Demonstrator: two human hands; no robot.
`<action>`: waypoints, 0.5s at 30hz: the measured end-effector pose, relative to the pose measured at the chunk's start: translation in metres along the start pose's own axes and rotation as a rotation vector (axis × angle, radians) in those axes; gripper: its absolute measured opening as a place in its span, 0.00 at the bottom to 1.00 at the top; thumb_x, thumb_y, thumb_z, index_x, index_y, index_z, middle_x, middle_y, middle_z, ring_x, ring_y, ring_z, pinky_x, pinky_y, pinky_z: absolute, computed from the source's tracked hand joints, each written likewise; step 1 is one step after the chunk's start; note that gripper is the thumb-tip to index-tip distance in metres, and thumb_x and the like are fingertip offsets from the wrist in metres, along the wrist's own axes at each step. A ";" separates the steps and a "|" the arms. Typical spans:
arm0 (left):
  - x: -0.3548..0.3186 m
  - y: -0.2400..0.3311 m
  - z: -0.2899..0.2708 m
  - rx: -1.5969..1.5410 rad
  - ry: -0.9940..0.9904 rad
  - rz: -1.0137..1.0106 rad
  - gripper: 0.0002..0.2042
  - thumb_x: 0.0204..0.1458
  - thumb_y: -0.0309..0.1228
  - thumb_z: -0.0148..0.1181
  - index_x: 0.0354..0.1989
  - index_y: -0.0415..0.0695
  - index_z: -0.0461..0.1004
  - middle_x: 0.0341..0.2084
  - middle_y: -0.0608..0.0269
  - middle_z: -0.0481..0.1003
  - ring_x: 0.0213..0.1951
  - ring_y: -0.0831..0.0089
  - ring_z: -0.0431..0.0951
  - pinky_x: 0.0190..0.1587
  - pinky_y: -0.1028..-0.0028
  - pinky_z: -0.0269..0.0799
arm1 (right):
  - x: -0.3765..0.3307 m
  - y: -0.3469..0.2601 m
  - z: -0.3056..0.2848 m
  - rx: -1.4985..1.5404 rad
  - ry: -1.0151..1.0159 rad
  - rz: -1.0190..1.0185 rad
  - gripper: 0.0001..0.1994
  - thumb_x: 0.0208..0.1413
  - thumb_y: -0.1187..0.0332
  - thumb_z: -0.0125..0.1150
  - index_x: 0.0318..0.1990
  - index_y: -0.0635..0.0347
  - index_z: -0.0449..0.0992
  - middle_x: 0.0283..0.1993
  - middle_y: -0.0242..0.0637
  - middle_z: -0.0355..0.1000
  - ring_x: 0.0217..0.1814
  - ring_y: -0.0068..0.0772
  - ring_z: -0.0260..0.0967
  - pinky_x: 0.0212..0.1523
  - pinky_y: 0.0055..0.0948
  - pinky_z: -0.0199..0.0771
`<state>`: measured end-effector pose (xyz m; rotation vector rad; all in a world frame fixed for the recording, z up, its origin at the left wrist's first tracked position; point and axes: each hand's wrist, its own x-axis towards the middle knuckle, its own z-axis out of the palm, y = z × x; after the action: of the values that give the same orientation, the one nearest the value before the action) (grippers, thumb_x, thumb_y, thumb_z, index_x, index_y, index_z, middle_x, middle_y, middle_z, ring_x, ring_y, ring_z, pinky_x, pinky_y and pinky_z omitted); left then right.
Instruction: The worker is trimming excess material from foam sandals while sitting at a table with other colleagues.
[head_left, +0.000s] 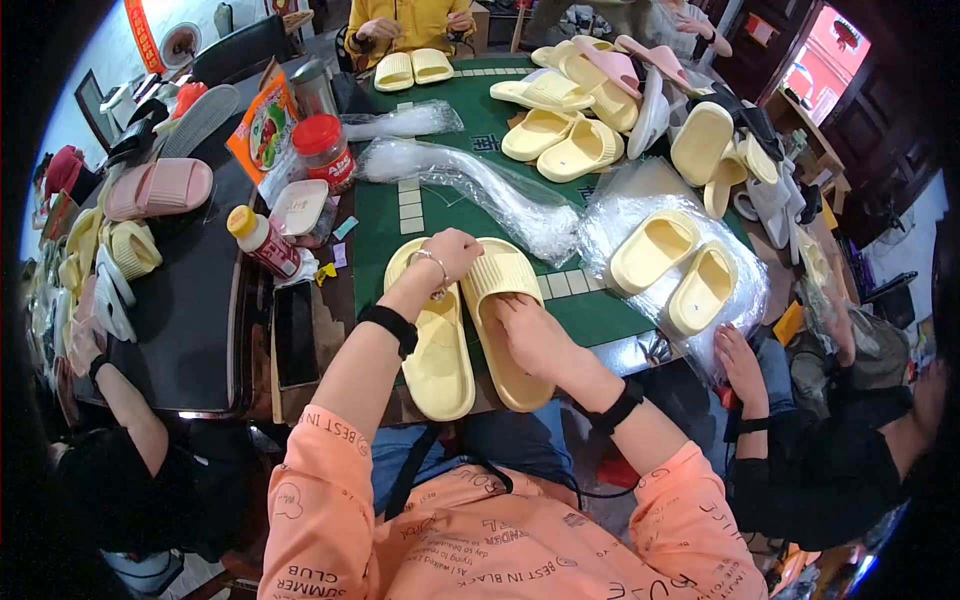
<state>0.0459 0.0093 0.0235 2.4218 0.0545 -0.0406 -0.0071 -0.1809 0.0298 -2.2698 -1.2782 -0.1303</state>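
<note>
A pair of pale yellow slippers lies side by side in front of me, toes pointing away, at the near edge of the green table mat (385, 225). My left hand (455, 257) is closed at the strap of the left slipper (438, 355), by the gap between the two; its fingertips are hidden. In the right slipper (518, 375), my right hand (537, 337) reaches into the foot opening, its fingers bent against the inside beneath the strap. Just beyond them lies a bundle of clear plastic bags (500, 195).
At right, another yellow pair (655, 250) lies on clear plastic, a co-worker's hand (740, 365) beside it. Slippers (590, 90) pile up at the far right. Left stand a red-lidded jar (322, 150), a bottle (262, 240) and a black phone (295, 335). A person in yellow (410, 25) sits opposite.
</note>
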 end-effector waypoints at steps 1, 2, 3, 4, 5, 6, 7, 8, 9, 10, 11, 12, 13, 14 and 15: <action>0.003 0.001 -0.001 -0.067 -0.038 -0.104 0.12 0.44 0.36 0.51 0.29 0.41 0.74 0.20 0.52 0.72 0.23 0.65 0.72 0.30 0.72 0.67 | 0.004 0.000 -0.002 -0.015 -0.033 0.004 0.10 0.40 0.75 0.49 0.34 0.67 0.65 0.35 0.49 0.65 0.42 0.47 0.61 0.42 0.35 0.63; 0.006 0.003 -0.001 -0.082 -0.051 -0.160 0.12 0.41 0.37 0.54 0.28 0.40 0.75 0.19 0.57 0.73 0.22 0.71 0.71 0.29 0.74 0.67 | 0.007 -0.002 -0.005 -0.015 -0.033 0.002 0.10 0.40 0.75 0.49 0.34 0.67 0.65 0.35 0.49 0.65 0.42 0.47 0.61 0.42 0.35 0.63; 0.009 0.003 0.000 -0.083 -0.050 -0.159 0.12 0.41 0.37 0.54 0.28 0.40 0.75 0.19 0.57 0.73 0.22 0.71 0.71 0.29 0.74 0.67 | 0.010 -0.004 -0.010 0.013 -0.107 0.017 0.10 0.40 0.75 0.49 0.33 0.66 0.65 0.35 0.49 0.65 0.41 0.46 0.61 0.40 0.35 0.64; 0.011 0.003 0.002 -0.112 -0.041 -0.190 0.12 0.40 0.38 0.55 0.29 0.43 0.75 0.22 0.57 0.73 0.26 0.69 0.72 0.32 0.73 0.67 | 0.012 -0.006 -0.013 0.041 -0.182 0.032 0.10 0.40 0.75 0.49 0.33 0.66 0.65 0.35 0.49 0.65 0.40 0.46 0.62 0.39 0.35 0.65; 0.013 0.002 0.003 -0.140 -0.032 -0.222 0.13 0.39 0.40 0.56 0.30 0.46 0.76 0.26 0.57 0.74 0.29 0.66 0.74 0.36 0.72 0.68 | 0.013 -0.005 -0.012 0.040 -0.182 0.031 0.10 0.40 0.75 0.49 0.33 0.66 0.65 0.35 0.49 0.65 0.40 0.46 0.62 0.39 0.35 0.65; 0.013 0.005 0.003 -0.142 -0.035 -0.218 0.13 0.39 0.40 0.56 0.30 0.46 0.76 0.26 0.57 0.74 0.29 0.66 0.74 0.36 0.72 0.68 | 0.014 -0.004 -0.010 0.021 -0.146 0.032 0.08 0.41 0.74 0.49 0.32 0.65 0.65 0.33 0.48 0.65 0.37 0.47 0.63 0.36 0.36 0.65; 0.012 0.008 0.003 -0.213 0.005 -0.235 0.12 0.38 0.38 0.57 0.29 0.44 0.75 0.25 0.59 0.74 0.28 0.71 0.73 0.34 0.74 0.67 | 0.014 -0.003 -0.011 0.001 -0.110 0.033 0.07 0.42 0.74 0.48 0.31 0.64 0.65 0.31 0.48 0.66 0.34 0.47 0.64 0.34 0.37 0.66; 0.011 0.011 0.003 -0.285 0.045 -0.252 0.12 0.37 0.36 0.59 0.28 0.42 0.75 0.23 0.61 0.74 0.26 0.75 0.72 0.31 0.77 0.67 | 0.011 -0.004 -0.013 -0.001 -0.109 0.038 0.07 0.42 0.74 0.48 0.31 0.64 0.65 0.31 0.48 0.66 0.34 0.47 0.64 0.34 0.37 0.66; 0.009 0.005 0.004 -0.282 0.051 -0.257 0.12 0.37 0.36 0.59 0.28 0.42 0.75 0.23 0.61 0.74 0.26 0.75 0.72 0.31 0.77 0.67 | 0.011 -0.014 -0.020 -0.008 -0.161 0.146 0.06 0.44 0.72 0.49 0.30 0.63 0.65 0.28 0.46 0.67 0.31 0.49 0.64 0.32 0.38 0.66; 0.007 -0.004 0.003 -0.512 0.148 -0.211 0.11 0.38 0.34 0.59 0.27 0.41 0.75 0.22 0.63 0.73 0.25 0.79 0.71 0.30 0.79 0.66 | 0.014 -0.021 -0.027 -0.016 -0.208 0.251 0.06 0.45 0.71 0.49 0.29 0.63 0.65 0.25 0.45 0.67 0.28 0.50 0.65 0.30 0.39 0.66; 0.006 -0.012 0.003 -0.740 0.247 -0.160 0.10 0.38 0.32 0.59 0.26 0.39 0.74 0.20 0.66 0.73 0.24 0.83 0.69 0.28 0.82 0.64 | 0.022 -0.025 -0.032 -0.013 -0.204 0.239 0.06 0.45 0.71 0.49 0.29 0.63 0.65 0.25 0.45 0.67 0.28 0.50 0.65 0.30 0.39 0.66; 0.002 -0.015 0.001 -0.867 0.296 -0.096 0.08 0.40 0.29 0.58 0.26 0.38 0.73 0.20 0.69 0.71 0.24 0.85 0.67 0.27 0.84 0.62 | 0.032 -0.027 -0.038 0.058 -0.063 0.267 0.06 0.45 0.70 0.50 0.28 0.63 0.65 0.23 0.43 0.68 0.26 0.50 0.65 0.28 0.39 0.65; 0.001 -0.008 0.002 -0.869 0.281 -0.092 0.08 0.40 0.29 0.58 0.26 0.38 0.73 0.20 0.69 0.71 0.24 0.85 0.67 0.27 0.84 0.62 | 0.037 -0.023 -0.045 0.122 0.079 0.313 0.06 0.45 0.69 0.51 0.27 0.63 0.65 0.21 0.42 0.68 0.24 0.51 0.65 0.27 0.40 0.65; -0.001 -0.003 0.001 -0.933 0.292 -0.087 0.07 0.41 0.29 0.58 0.26 0.38 0.73 0.20 0.69 0.71 0.24 0.85 0.67 0.28 0.84 0.62 | 0.053 -0.011 -0.038 0.169 0.327 0.259 0.07 0.43 0.69 0.54 0.26 0.65 0.66 0.23 0.43 0.68 0.25 0.49 0.66 0.25 0.37 0.66; -0.005 0.004 -0.003 -0.994 0.306 -0.082 0.06 0.42 0.28 0.57 0.26 0.38 0.73 0.21 0.70 0.71 0.24 0.84 0.67 0.29 0.84 0.62 | 0.066 0.004 -0.021 0.187 0.446 0.231 0.07 0.43 0.70 0.54 0.26 0.66 0.67 0.22 0.43 0.68 0.23 0.45 0.66 0.25 0.35 0.66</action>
<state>0.0409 0.0083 0.0286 1.4132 0.2486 0.2616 0.0361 -0.1423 0.0683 -2.0566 -0.7607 -0.3915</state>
